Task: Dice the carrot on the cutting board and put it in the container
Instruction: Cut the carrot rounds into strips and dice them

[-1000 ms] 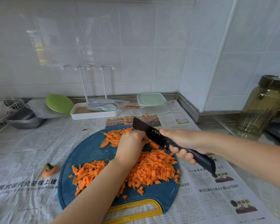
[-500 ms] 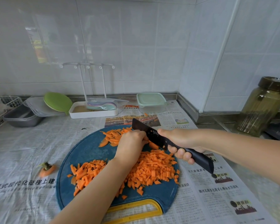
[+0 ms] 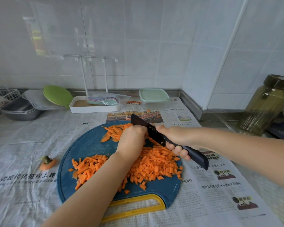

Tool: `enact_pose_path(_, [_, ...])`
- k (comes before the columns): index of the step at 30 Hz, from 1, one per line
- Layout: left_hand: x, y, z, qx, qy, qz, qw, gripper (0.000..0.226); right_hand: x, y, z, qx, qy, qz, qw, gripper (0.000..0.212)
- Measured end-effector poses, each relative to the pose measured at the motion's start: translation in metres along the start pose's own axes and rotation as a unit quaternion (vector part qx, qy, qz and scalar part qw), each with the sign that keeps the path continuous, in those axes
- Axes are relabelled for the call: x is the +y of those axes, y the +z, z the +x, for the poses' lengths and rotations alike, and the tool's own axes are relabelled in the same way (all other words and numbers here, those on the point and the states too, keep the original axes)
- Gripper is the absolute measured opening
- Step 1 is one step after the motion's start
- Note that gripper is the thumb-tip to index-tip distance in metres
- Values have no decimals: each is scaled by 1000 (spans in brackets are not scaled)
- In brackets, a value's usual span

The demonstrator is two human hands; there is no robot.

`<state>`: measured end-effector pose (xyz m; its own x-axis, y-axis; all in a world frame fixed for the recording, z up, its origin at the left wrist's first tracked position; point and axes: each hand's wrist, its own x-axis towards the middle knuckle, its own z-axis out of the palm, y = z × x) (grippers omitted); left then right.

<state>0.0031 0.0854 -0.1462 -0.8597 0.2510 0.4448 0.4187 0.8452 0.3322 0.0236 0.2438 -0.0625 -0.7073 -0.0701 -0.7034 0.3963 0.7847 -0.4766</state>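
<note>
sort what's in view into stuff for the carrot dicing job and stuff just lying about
For the job: board, knife in right hand, strips under left hand, diced carrot, container.
Lying about: carrot top, green plate, metal trays, rack, jar.

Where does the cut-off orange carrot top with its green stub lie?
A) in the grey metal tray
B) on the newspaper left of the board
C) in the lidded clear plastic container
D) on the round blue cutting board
B: the cut-off orange carrot top lies on the newspaper, apart from the left rim of the round blue cutting board.
</note>
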Motion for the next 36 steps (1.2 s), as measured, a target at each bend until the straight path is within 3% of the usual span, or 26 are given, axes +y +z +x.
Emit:
enact_pose_path(15, [-1, 0, -2, -10, -19, 19, 1000, 18, 0, 15, 10, 51, 10, -31, 998, 73])
enact_pose_path(24, [-2, -18, -6, 22, -129, -145, 981, 20, 4, 5, 9, 22, -6, -19, 1000, 74])
enact_pose_path(36, [0, -12, -5, -13, -121, -45, 992, 21, 29, -3, 9, 20, -45, -51, 997, 73])
